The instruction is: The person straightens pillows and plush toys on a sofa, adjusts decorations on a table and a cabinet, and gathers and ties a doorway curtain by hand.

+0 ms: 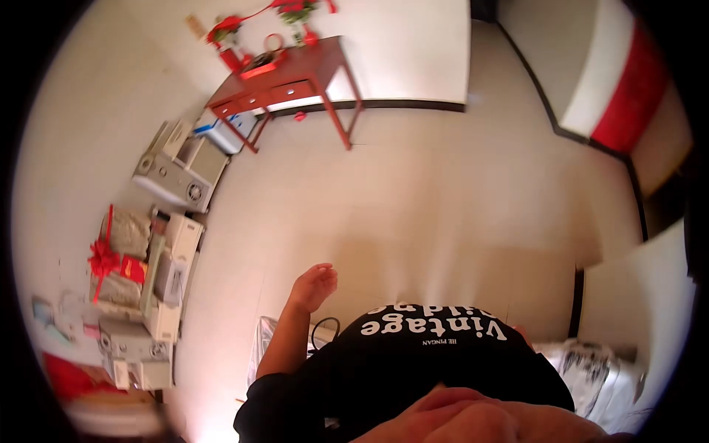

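Note:
My left hand [316, 286] is held out in front of my body, over the pale floor. Its fingers are loosely curled in, and nothing shows in them. The black T-shirt [436, 362] I wear, with white "Vintage" lettering, fills the bottom of the view just right of that hand. A dark cable loop [325, 332] shows close to my left forearm. Only a small strip of skin appears at the shirt's right edge. My right hand itself is hidden behind the shirt.
A red-brown desk [295, 77] with red decorations stands against the far wall. Along the left wall are grey machine-like units [177, 166] and a bundle with a red bow [105, 258]. Pale tiled floor [413, 192] lies ahead. Printed fabric [587, 369] is at right.

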`<state>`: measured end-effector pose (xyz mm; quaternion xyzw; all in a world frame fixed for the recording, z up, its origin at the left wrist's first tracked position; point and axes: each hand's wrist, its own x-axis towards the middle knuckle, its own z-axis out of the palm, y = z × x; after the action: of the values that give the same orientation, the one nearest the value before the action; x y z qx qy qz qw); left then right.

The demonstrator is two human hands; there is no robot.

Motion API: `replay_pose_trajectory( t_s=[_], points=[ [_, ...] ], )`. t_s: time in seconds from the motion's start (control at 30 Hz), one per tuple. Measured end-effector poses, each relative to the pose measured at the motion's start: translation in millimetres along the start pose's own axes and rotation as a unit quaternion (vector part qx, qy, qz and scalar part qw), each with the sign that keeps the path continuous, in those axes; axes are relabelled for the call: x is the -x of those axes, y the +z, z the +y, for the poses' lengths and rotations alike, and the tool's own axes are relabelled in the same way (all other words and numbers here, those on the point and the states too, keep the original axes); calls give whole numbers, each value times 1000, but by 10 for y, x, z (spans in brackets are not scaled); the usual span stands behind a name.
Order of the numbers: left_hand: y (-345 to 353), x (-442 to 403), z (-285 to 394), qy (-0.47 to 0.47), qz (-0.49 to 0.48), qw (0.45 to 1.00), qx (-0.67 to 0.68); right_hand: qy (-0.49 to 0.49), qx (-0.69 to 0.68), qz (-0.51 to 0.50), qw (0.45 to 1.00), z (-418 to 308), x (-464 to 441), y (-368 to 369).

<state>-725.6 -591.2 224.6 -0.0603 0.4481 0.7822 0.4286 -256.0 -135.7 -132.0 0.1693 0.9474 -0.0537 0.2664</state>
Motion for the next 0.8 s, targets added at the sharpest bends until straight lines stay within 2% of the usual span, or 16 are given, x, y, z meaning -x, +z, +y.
replay_pose_trajectory(
  t_s=[0.13,0.17,0.27,0.33,0.37,0.5,0.63,0.73,0.8],
  points=[
    [-542,98,385,64,86,993,53,-66,16,15,998,-35,-922,-776],
    [-642,124,469,77,99,990,61,-69,-14,-20,997,-106,-1144,-1097],
    [-827,223,662,115,135,980,86,-19,-194,-56,979,-373,-1775,-1600],
    [-864,190,739,118,133,979,101,-9,-182,-65,981,-453,-2164,-1691],
    [-838,250,701,127,127,978,105,-25,-158,-72,985,-531,-2390,-1797],
    [-1142,320,655,139,208,952,175,-89,-49,-101,990,-796,-3314,-2204],
    [-1313,511,781,224,284,907,217,-176,78,-125,973,-1070,-4362,-2629],
    [-1349,553,905,313,313,861,250,-293,251,-125,914,-1449,-5503,-2941],
    [-1286,567,964,342,337,834,273,-380,394,-156,822,-1874,-6478,-3011]
  ],
)
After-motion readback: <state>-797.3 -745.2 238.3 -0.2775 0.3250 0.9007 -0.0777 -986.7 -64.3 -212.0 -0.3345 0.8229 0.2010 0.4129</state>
